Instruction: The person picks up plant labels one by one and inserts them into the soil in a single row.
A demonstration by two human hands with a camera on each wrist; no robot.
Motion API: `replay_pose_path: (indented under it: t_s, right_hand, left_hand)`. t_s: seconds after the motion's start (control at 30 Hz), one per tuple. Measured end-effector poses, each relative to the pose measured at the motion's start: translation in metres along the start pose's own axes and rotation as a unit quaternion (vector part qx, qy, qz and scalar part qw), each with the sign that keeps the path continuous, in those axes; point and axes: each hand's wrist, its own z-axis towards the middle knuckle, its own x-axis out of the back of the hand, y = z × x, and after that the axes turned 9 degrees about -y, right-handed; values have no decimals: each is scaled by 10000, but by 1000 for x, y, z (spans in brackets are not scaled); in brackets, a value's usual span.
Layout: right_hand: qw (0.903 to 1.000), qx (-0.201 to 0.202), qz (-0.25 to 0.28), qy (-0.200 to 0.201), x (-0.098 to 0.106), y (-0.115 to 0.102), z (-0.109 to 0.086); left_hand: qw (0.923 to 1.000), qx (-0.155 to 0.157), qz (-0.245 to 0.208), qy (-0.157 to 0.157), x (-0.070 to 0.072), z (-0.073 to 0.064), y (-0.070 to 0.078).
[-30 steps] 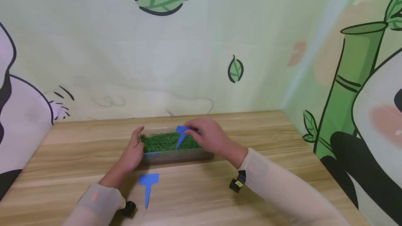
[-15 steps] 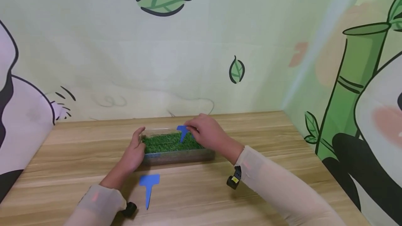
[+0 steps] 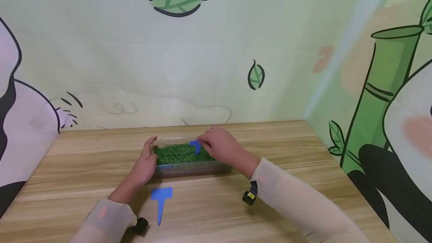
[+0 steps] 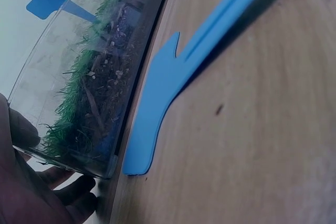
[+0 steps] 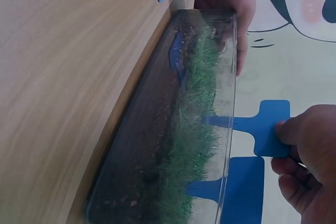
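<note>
On the worktop sits a clear box w/ green grass over dark soil. R hand is above the box's R half, fingers clamped on the held tag, a blue T-shape, by its broad head; its stem pts down into the grass, tip hidden.

2nd tag, also blue, stands in the grass just beside it, toward the box's R end, per R wrist view; head view has it hidden. L hand holds the box's L end, fingers & thumb round it.

3rd tag, same blue, lies on the worktop in front of the box, nr L hand, broad head toward the box. Sleeves are pale, w/ a small black camera at each wrist. Backdrop: pale green w/ 2 drawn leaves, plus a bamboo stalk at R.
</note>
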Motion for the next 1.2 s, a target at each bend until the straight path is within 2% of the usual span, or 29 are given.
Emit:
replay_pose_path:
  t_s: [0.3,0.43,0.73,1.03,1.2]
  right_hand:
    - [9994,143,-206,-243,0,-2,5]
    - [9984,155,-454,-293,0,-4,7]
    - [9949,-30,-935,-371,-7,-2,8]
    - [9932,-45,-1132,-260,-11,-5,9]
    - [9941,-94,-1040,-276,-15,-4,8]
  left_hand:
    - [10000,14,-12,10,0,0,0]
    - [10000,58,-8,-15,1,-1,1]
    - [10000,96,16,-16,-1,-2,1]
    - [10000,70,2,4,-1,-1,2]
    - [10000,54,46,-20,-1,-2,2]
